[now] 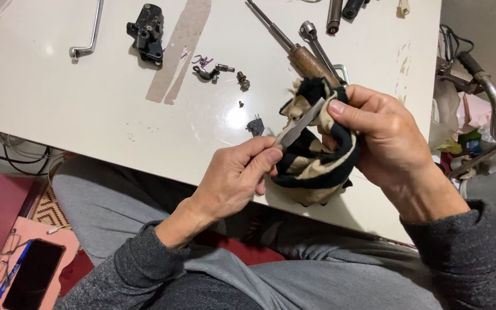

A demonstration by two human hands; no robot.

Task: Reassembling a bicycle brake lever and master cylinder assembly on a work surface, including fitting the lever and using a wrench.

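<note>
The left hand (233, 175) pinches the near end of a thin, flat metal strip (299, 126), dull grey and blade-like, between thumb and forefinger. The right hand (386, 138) grips a bunched black-and-cream cloth (314, 161), soft and knitted-looking, with its thumb pressing the cloth against the strip's far end. Strip and cloth are held just above the near edge of a glossy white table (87, 97), right of centre.

Beyond the cloth lies a screwdriver (294, 49) with a worn wooden handle and a steel shaft, beside a chrome wrench (316, 41). Farther left sit small dark screws and clips (219, 70), a black cast metal part (146, 31) and a bent steel rod (90, 37). A dark phone (33, 275) lies on the floor at near left.
</note>
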